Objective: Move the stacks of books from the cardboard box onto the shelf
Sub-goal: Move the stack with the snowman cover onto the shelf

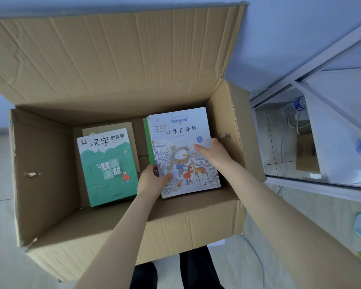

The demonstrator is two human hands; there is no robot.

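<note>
An open cardboard box (50, 163) stands on the floor below me. Inside on the right is a stack of books (175, 130) topped by a pale blue cover with a snowman. My left hand (152, 181) grips the stack's left edge, thumb on the cover. At the right edge my right hand (212, 152) holds the same stack, thumb on top and fingers hidden below. On the left of the box lies a second stack with a green cover (106, 165). The white shelf (313, 97) stands to the right of the box.
The box's tall back flap (113, 55) stands up against the blue wall. Inside the shelf's lower space are a plastic bottle (296, 105), white cables and a small cardboard piece (306, 153). Light floor tiles surround the box; my dark trouser legs show below.
</note>
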